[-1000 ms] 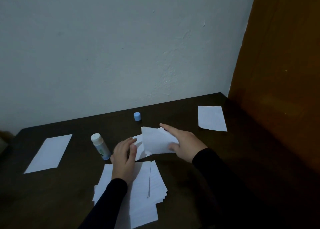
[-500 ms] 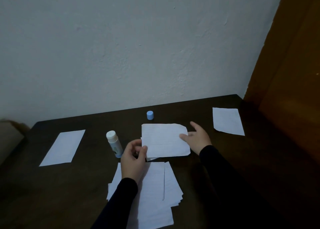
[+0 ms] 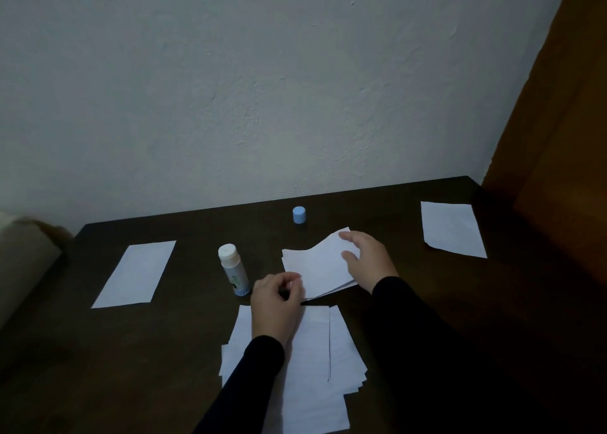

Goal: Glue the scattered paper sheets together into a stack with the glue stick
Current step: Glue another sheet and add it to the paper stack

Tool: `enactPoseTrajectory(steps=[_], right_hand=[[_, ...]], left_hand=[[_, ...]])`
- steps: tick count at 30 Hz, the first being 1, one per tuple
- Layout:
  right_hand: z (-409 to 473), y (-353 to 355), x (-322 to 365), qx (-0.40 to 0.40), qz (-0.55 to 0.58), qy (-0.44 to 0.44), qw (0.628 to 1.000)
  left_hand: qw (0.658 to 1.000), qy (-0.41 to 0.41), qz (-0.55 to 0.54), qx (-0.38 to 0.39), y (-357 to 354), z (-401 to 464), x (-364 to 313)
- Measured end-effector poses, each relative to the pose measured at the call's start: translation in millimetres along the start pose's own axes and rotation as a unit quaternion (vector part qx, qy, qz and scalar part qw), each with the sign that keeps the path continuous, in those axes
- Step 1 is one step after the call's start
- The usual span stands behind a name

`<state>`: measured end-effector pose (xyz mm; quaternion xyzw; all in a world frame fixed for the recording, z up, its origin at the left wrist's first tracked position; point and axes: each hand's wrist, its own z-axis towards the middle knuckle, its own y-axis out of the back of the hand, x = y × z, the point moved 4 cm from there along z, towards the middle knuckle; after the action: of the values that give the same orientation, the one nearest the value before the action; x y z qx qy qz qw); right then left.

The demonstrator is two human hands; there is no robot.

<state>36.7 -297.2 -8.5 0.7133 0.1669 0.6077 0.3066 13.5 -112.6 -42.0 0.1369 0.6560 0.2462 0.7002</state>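
Note:
A small stack of white sheets (image 3: 318,267) lies in the middle of the dark table (image 3: 98,351). My right hand (image 3: 368,260) rests on its right side with the top sheet's far corner bent up under the fingers. My left hand (image 3: 275,302) pinches the stack's near left corner. The glue stick (image 3: 234,268) stands uncapped just left of my left hand. Its blue cap (image 3: 299,214) stands farther back. A loose pile of sheets (image 3: 312,368) lies near me, partly under my left forearm. Single sheets lie at the left (image 3: 135,273) and the far right (image 3: 452,228).
A white wall rises right behind the table. A brown wooden panel (image 3: 558,171) stands to the right. Something pale (image 3: 23,263) sits off the table's left edge.
My right hand has moved from the sheet's right edge onto its top, and the sheet has come down onto the stack. My left hand stays at the near left corner. The camera shifted slightly.

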Motion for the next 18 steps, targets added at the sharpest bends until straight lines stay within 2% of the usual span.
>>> enactPoseTrajectory(steps=[7, 13, 15, 18], right_hand=[[10, -11, -11, 0.005, -0.042, 0.0, 0.999], [11, -15, -22, 0.008, -0.188, -0.037, 0.981], [9, -16, -15, -0.01, -0.246, -0.012, 0.969], [6, -22, 0, -0.031, -0.303, 0.081, 0.949]], left_hand=[[0.998, -0.004, 0.064, -0.012, -3, 2, 0], [0.994, 0.003, 0.105, 0.018, -4, 5, -1], [0.992, 0.014, 0.116, 0.05, -4, 12, -3], [0.978, 0.025, 0.18, 0.103, -4, 23, -13]])
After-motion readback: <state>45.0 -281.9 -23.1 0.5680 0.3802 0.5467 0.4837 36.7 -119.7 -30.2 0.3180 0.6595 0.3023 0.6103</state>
